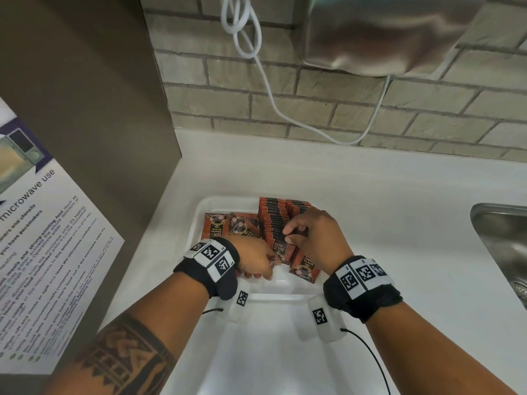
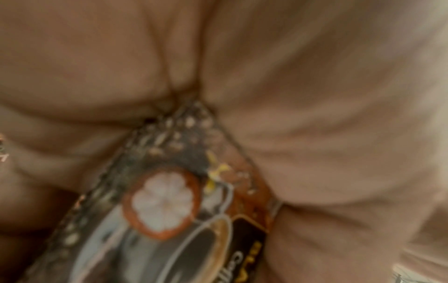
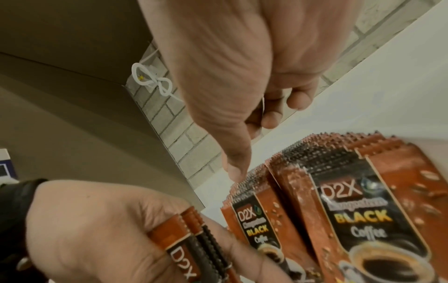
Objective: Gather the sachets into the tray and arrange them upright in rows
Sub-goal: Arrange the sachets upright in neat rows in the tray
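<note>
A white tray [image 1: 199,220] is being shown on a white counter [image 1: 370,195], beside a steel sink [image 1: 502,235] and below a brick wall [image 1: 313,109] with a white cable [image 1: 268,89]. Two rows of upright sachets [image 1: 275,220] are being kept standing along the tray's right side, packed face to face. At the near end of these rows the right hand [image 1: 313,238] is being held with its fingers curled; the thumb tip [image 3: 234,172] is being laid against the sachet tops, but whether a sachet is being pinched cannot be told. A small stack of sachets [image 3: 191,243] is being gripped in the left hand [image 1: 253,255], near the tray's front edge; in the left wrist view one printed face [image 2: 164,203] is being pressed between the fingers. Several flat sachets [image 1: 216,226] are being left lying face up at the tray's far left, and another loose sachet [image 1: 305,270] is being left at the near right. No sachets are being seen outside the tray, so gathering is judged complete; arranging is judged well advanced, with the held stack and the flat ones yet to be stood up.
</note>
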A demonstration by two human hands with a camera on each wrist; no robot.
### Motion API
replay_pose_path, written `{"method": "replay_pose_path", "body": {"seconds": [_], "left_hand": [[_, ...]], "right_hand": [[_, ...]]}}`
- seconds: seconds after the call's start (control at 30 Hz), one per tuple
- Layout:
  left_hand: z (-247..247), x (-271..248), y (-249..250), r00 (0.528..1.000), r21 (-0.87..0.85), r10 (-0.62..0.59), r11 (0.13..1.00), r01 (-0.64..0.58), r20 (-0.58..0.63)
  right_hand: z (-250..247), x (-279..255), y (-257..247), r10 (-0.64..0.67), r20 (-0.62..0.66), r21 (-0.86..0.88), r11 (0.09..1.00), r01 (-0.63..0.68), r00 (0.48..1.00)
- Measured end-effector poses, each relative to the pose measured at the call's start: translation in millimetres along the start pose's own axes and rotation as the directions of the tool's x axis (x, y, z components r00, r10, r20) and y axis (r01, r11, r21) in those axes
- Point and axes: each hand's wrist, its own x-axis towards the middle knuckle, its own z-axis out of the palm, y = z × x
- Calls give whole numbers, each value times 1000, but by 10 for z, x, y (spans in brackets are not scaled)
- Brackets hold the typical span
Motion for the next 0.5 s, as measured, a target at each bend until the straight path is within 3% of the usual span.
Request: {"method": "replay_pose_path", "body": {"seconds": [0.1,0.2,0.37,0.43,0.5], "left_hand": [[-26,-43,-87,1000,-91,30,995,-29,6],[-97,-98,-199,995,-288,86,953,-95,-43],[-155,-233,-253,957,-665,208,687,-291,-203],[-141,-260,-238,938,-729,220,590,-346,-267],[-130,-272,-218,922,-733,211,560,-385,-324]], "right_hand": [[-66,-8,-31,-9,-38,48,999,11,999],[-169,-28,-76,14,-24,127,992,-11,1000],[-245,-65,-210,10,136,322,945,-54,991],[-258,-55,-247,16,129,371,926,-64,992],[-264,-33,-269,21,105,393,918,-61,994]]}}
